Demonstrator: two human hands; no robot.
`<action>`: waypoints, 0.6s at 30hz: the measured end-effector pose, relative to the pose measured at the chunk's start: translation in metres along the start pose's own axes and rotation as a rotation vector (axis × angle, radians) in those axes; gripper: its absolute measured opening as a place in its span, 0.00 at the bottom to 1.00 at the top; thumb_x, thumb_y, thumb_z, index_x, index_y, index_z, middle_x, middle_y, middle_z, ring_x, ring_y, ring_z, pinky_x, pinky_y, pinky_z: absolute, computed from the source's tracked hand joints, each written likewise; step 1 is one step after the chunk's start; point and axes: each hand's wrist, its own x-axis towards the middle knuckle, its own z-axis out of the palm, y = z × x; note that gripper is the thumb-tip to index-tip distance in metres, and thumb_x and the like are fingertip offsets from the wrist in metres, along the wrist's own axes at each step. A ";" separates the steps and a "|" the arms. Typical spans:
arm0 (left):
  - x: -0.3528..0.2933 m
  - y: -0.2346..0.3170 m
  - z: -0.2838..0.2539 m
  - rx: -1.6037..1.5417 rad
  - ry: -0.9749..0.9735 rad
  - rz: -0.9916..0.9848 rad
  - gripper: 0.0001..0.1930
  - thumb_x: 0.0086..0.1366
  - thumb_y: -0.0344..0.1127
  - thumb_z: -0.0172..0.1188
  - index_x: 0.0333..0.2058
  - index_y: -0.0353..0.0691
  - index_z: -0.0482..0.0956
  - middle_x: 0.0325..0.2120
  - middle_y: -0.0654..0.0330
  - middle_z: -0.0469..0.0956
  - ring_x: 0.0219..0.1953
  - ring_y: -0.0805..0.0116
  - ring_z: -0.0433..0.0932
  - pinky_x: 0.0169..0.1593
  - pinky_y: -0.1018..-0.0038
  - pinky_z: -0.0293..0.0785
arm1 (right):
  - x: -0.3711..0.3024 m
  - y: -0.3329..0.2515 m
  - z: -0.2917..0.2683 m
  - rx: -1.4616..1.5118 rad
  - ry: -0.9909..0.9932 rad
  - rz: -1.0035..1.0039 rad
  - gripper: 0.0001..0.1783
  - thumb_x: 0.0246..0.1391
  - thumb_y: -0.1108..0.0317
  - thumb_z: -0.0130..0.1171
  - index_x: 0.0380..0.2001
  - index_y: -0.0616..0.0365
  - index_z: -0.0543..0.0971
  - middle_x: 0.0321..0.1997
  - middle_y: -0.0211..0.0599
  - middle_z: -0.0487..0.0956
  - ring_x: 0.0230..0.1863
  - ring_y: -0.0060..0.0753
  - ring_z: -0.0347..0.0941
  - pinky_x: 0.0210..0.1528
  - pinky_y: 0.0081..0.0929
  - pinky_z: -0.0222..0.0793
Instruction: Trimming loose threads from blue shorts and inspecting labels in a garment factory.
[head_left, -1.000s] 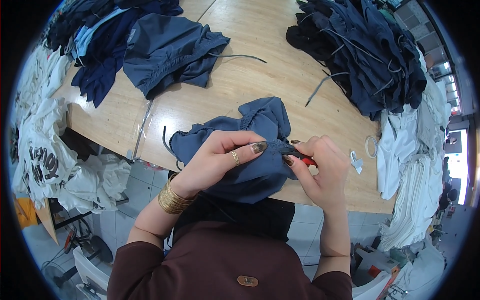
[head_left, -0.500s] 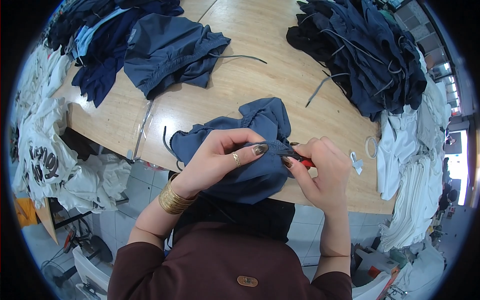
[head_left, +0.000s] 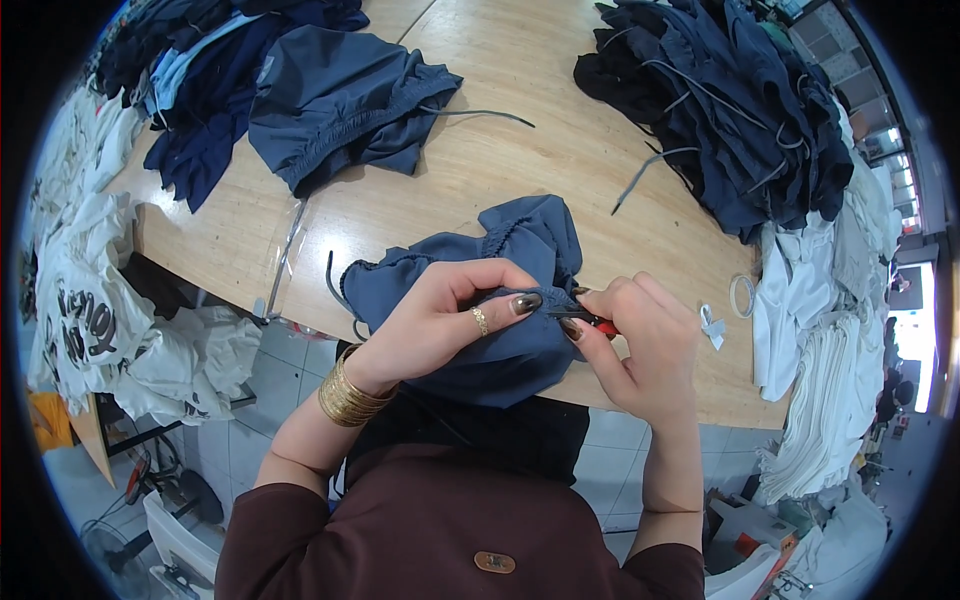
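Observation:
Grey-blue shorts (head_left: 515, 365) lie bunched at the table's near edge, with a gathered waistband and a dark drawstring trailing off the left side. My left hand (head_left: 440, 315) pinches the waistband between thumb and fingers. Close beside it on the right, my right hand (head_left: 645, 340) is closed around thread snips (head_left: 606, 325) with a red handle and dark blades. The blades point left against the waistband by my left thumb. My fingers partly hide the snips, so whether the blades are apart cannot be made out.
Another pair of grey-blue shorts (head_left: 340, 115) lies at the far left, beside dark garments (head_left: 200, 150). A heap of dark shorts (head_left: 740, 120) with loose drawstrings fills the far right. White garments (head_left: 815, 370) are stacked at the right edge. A white ribbon scrap (head_left: 712, 328) lies nearby.
My right hand and the snips have shifted slightly left, closer to my left thumb. My left thumb has moved a little; the shorts stay in place.

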 end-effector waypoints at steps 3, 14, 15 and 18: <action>0.000 0.002 -0.001 0.011 -0.019 0.019 0.08 0.63 0.29 0.52 0.38 0.33 0.75 0.26 0.72 0.71 0.28 0.87 0.63 0.32 0.89 0.60 | 0.001 -0.001 -0.001 0.012 -0.003 0.006 0.08 0.41 0.67 0.61 0.24 0.58 0.74 0.22 0.33 0.73 0.22 0.33 0.67 0.23 0.26 0.61; 0.002 0.003 0.001 0.029 -0.021 0.028 0.08 0.63 0.29 0.52 0.37 0.32 0.75 0.27 0.71 0.71 0.31 0.86 0.64 0.35 0.87 0.62 | -0.003 0.002 0.001 0.016 0.034 0.029 0.07 0.41 0.69 0.62 0.25 0.58 0.75 0.22 0.32 0.73 0.22 0.32 0.68 0.23 0.24 0.62; 0.003 0.002 0.001 0.033 0.002 0.035 0.07 0.63 0.29 0.52 0.37 0.32 0.74 0.27 0.71 0.71 0.31 0.87 0.64 0.35 0.88 0.62 | -0.003 0.002 0.001 0.023 0.031 0.021 0.07 0.41 0.70 0.62 0.25 0.59 0.75 0.22 0.33 0.74 0.22 0.31 0.69 0.23 0.23 0.62; 0.004 0.002 0.003 -0.076 0.118 0.045 0.07 0.64 0.30 0.51 0.36 0.33 0.73 0.27 0.72 0.70 0.31 0.87 0.63 0.35 0.89 0.61 | -0.007 0.007 0.007 0.183 0.231 0.272 0.06 0.44 0.73 0.61 0.28 0.60 0.75 0.24 0.35 0.75 0.23 0.28 0.71 0.25 0.20 0.64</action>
